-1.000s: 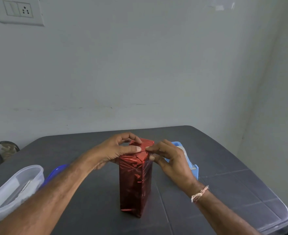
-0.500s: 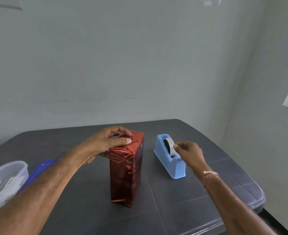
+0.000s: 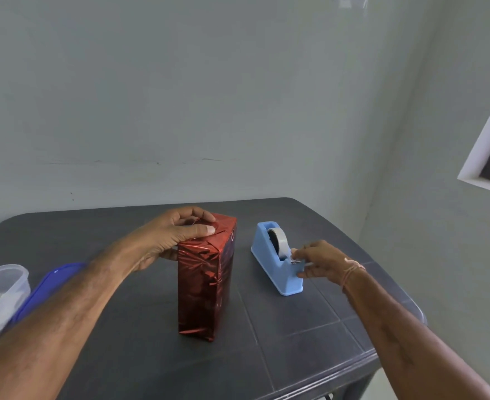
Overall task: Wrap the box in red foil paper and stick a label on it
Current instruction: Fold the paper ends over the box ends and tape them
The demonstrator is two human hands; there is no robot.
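The red-foil box [image 3: 206,278] stood upright on the bench [image 3: 295,327], its top under the left hand [image 3: 177,235], whose fingers [image 3: 206,230] curled over it, holding the folds down. Beside it, the right hand [image 3: 318,259] pinched the tape [image 3: 280,241] at the blue dispenser [image 3: 275,269].

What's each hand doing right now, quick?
Left hand: grips the top of the red-wrapped box, thumb pressing down.
Right hand: pinches tape at the blue dispenser.
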